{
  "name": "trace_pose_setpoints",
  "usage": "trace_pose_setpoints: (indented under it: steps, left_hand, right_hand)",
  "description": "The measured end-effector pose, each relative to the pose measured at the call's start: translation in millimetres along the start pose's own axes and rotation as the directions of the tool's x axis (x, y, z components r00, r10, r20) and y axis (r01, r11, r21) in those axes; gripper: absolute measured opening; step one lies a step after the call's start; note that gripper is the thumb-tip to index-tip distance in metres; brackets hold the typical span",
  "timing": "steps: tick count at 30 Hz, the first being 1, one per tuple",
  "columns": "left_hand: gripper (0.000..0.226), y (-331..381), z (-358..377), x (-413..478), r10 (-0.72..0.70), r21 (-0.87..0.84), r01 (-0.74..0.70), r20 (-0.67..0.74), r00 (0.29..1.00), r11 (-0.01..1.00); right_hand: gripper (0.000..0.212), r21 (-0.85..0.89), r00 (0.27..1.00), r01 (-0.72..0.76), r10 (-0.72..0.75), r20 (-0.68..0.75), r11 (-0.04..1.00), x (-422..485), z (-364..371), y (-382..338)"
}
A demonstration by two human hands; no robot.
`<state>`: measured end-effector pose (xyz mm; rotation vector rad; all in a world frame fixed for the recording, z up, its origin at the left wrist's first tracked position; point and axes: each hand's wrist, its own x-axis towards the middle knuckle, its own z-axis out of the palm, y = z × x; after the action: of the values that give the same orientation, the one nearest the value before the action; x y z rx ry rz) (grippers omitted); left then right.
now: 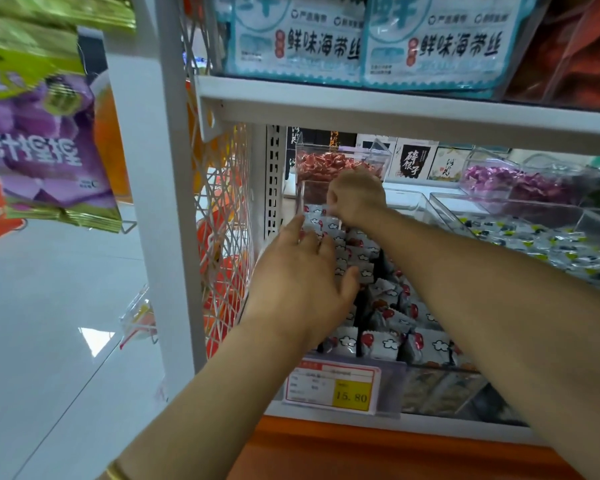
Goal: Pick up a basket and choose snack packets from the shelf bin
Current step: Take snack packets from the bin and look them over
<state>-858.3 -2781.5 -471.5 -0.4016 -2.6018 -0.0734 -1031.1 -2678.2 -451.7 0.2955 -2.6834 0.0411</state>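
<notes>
A clear shelf bin [440, 370] on the lower shelf holds several small white snack packets [385, 342] printed with red and cloud shapes. My left hand [305, 271] reaches into the bin's left side with its fingers straight and spread, resting on the packets. My right hand [357, 195] is farther back, over the far end of the bin, just in front of a clear box of red candies [321, 166]. Its fingers curl downward, and what they hold, if anything, is hidden behind the hand.
A price tag [331, 388] reading 15.80 hangs on the bin's front. To the right are a bin of grey-and-green packets [541, 240] and a box of purple candies [506, 181]. The upper shelf [395, 109] carries blue-white bags. A white mesh side panel [222, 216] closes the left.
</notes>
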Motion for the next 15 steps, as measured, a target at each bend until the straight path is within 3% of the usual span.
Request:
trace_pose_setpoints:
  steps: [3,9,11,13,15]
  left_hand:
    - [0.065,-2,3,0,-0.023,-0.041,0.023,0.011,1.0,0.999]
    - [0.058,-2,1,-1,-0.039,-0.115,0.036,-0.02,0.999,0.993]
    - [0.054,-2,0,-2,-0.063,-0.179,0.051,-0.062,0.996,0.982]
    - [0.052,-2,-2,-3,-0.076,-0.241,0.047,-0.11,0.991,0.969]
    - [0.05,-1,-5,-3,-0.071,-0.25,0.025,-0.177,0.982,0.968]
  right_hand:
    - [0.009,0.361,0.983,-0.114,0.157,-0.091,0.925,-2,-17,4]
    - [0.012,0.7,0.87,-0.102,0.406,-0.282,0.706,-57,-48,15]
    - [0.007,0.827,0.844,-0.073,0.477,-0.246,0.557,-87,-59,18]
    - [0.019,0.917,0.856,-0.058,0.493,-0.158,0.395,-120,-70,19]
    - [0.017,0.959,0.874,-0.075,0.481,-0.069,0.274,-147,-78,22]
